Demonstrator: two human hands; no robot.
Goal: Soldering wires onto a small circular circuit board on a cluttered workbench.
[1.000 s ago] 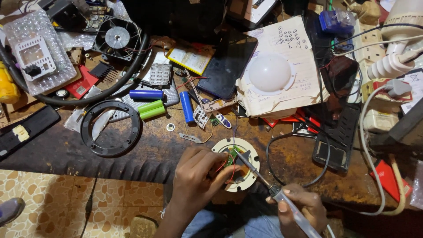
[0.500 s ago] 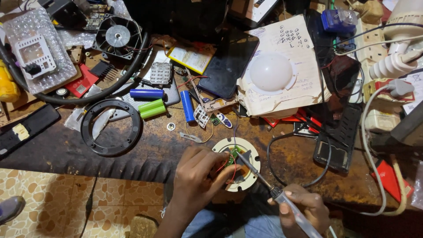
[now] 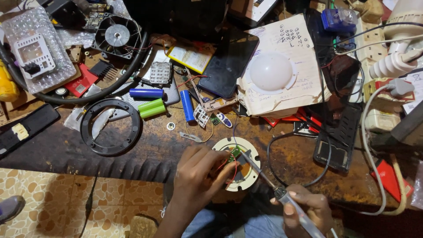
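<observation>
Soldering iron in right hand grip, tip on round lamp base under left hand.

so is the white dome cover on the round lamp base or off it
Off. The white dome lies apart on the papers, while the round lamp base sits open with wires showing.

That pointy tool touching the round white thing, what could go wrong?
The tool's tip sits right beside the left hand's fingers holding the round white base, so a slip might poke or burn them. The thin red wires lie close to the tip and could get damaged. The base rests near the table edge, so it might slide off.
</observation>
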